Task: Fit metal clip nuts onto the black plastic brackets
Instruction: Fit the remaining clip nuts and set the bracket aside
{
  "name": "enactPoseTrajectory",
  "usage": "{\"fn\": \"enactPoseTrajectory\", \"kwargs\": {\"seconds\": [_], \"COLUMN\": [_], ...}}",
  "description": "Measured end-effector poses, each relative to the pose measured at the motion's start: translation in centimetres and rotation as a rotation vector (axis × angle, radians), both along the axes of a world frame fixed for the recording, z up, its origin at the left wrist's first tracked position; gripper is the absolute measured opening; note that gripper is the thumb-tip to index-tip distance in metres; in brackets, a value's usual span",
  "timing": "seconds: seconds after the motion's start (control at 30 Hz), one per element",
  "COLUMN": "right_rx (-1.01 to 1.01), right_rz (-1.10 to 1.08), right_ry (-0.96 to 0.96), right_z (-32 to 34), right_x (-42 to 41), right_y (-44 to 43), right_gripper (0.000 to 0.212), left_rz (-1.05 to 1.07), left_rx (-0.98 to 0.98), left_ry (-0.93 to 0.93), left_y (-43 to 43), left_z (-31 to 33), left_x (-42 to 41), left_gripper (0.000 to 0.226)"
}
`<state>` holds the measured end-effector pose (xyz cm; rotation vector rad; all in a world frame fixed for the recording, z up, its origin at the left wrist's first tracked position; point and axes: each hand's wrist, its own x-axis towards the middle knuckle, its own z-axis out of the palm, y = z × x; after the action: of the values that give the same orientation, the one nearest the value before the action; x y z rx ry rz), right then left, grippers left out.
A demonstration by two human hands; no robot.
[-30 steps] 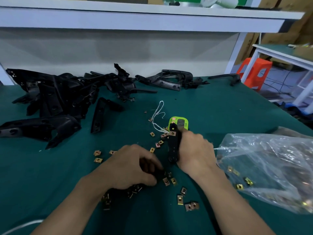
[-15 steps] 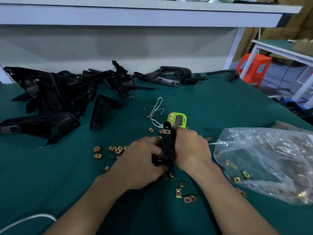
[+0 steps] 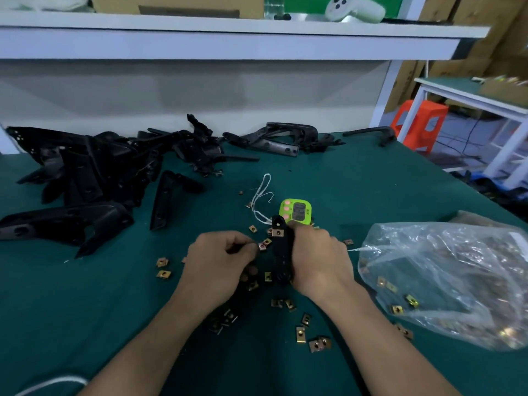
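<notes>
Our right hand (image 3: 320,261) wraps its fingers round the slim black plastic bracket (image 3: 281,252), steadying it over the green table (image 3: 371,190) with its left edge exposed. Our left hand (image 3: 220,264), fingers curled, pinches a small brass-coloured metal clip nut (image 3: 262,246) just beside that edge, seemingly ready to slide on.

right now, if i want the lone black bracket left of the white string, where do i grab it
Probably the near half of the lone bracket, pinched across its narrow width from above. It lies flat as a long thin strip with both long sides free there; at the far end an arm branches right.
</notes>
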<state>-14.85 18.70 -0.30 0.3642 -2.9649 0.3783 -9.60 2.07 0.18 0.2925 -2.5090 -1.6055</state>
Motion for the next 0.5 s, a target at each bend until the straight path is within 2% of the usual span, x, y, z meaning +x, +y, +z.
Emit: {"fn": "enactPoseTrajectory", "kwargs": {"seconds": [0.07,0.17,0.27,0.37,0.43,0.5], "right_rx": [0.011,0.019,0.03,0.03,0.026,0.025], "right_rz": [0.001,0.0,0.013,0.019,0.025,0.019], "right_ry": [0.0,0.005,0.005,0.018,0.025,0.024], "right_z": [0.0,0.0,0.0,-0.1,-0.1,-0.1], "right_x": [0.0,0.0,0.1,0.2,0.2,0.1], "right_y": [0.0,0.0,0.0,-0.1,-0.2,-0.2], "right_gripper": [0.036,0.039,0.045,0.042,0.04,0.042], "left_rz": [0.006,0.069,0.088,0.059,0.035,0.01], "left_rx": [0.126,0.105,0.117,0.163,0.239,0.312], "left_ry": [-0.013,0.1,0.189,0.2,0.192,0.166], "left_y": [-0.5,-0.7,-0.7,-0.8,-0.9,-1.0], "left_z": [-0.1,-0.6,-0.9,-1.1,-1.0,-1.0], "left_x": [0.0,0.0,-0.1,-0.2,-0.1,-0.1], "left_gripper": [0.021,0.014,0.032,0.051,0.052,0.044]}}
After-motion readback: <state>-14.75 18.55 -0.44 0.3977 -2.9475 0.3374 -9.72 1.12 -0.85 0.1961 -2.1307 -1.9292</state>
